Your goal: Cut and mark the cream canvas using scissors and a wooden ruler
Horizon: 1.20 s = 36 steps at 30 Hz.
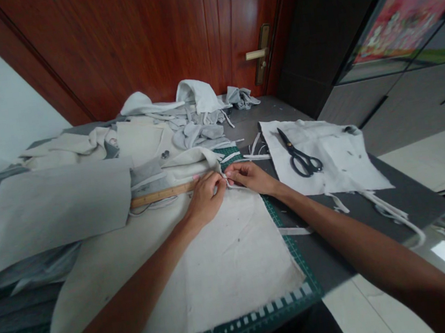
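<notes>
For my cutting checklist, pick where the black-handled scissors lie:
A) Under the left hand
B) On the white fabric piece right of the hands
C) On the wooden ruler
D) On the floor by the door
B: the scissors rest on the white fabric piece, beyond the right hand, not touching it.

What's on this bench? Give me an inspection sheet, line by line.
Surface: green gridded cutting mat on a dark grey tabletop.
Job's things: off-white fabric panel; flat wooden ruler at its far edge.
Clutter: crumpled pale grey fabric offcuts; black-handled metal scissors on a white cloth sheet.
Hands: left hand and right hand meet at a folded fabric edge.
Cables: nothing seen.
Surroundings: reddish-brown wooden door with brass lever handle.
</notes>
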Motion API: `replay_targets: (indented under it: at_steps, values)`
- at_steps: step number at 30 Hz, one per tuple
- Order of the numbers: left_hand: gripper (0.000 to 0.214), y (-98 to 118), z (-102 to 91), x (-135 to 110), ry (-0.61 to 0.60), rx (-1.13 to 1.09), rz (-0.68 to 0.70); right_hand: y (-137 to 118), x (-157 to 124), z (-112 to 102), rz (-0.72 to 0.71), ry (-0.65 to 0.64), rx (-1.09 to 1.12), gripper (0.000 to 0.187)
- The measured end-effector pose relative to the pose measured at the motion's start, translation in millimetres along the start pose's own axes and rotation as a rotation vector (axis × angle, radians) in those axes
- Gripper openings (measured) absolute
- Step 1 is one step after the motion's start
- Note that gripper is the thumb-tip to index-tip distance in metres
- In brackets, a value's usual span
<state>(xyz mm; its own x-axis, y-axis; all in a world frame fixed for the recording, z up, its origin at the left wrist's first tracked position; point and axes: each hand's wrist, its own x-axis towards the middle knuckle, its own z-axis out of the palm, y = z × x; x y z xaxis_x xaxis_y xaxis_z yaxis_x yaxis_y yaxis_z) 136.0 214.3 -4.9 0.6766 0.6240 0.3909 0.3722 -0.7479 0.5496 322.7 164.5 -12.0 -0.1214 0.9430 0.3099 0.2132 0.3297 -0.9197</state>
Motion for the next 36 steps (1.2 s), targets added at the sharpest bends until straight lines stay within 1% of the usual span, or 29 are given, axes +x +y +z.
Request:
replay_targets:
  at_steps: [13,18,20,23,27,29,32,36]
  values:
    - [0.024,-1,0.6,1,-0.009,0.034,0.011,2,1,-1,-0.001,-0.02,0.013,0.053]
    - [0.022,0,0.8,0,-0.009,0.067,0.026,1,1,-1,0.021,-0.016,0.043,0.055]
    - [0.02,1,1.3,-2,-0.016,0.089,0.046,2,2,-2,0.07,0.017,0.106,0.054]
    - [0.019,5,2.4,-5,-0.034,0.138,0.086,8,4,-2,0.151,0.112,0.229,0.052]
    - [0.016,9,3.6,-9,-0.059,0.213,0.133,17,9,-3,0.183,0.239,0.298,0.043]
    - [0.015,10,3.6,-10,-0.048,0.245,0.135,19,10,-3,0.191,0.289,0.327,0.038]
    - [0.015,9,3.1,-11,-0.009,0.281,0.115,18,12,-3,0.199,0.325,0.366,0.034]
    - [0.014,8,2.5,-9,0.013,0.312,0.1,16,12,-2,0.212,0.339,0.392,0.03]
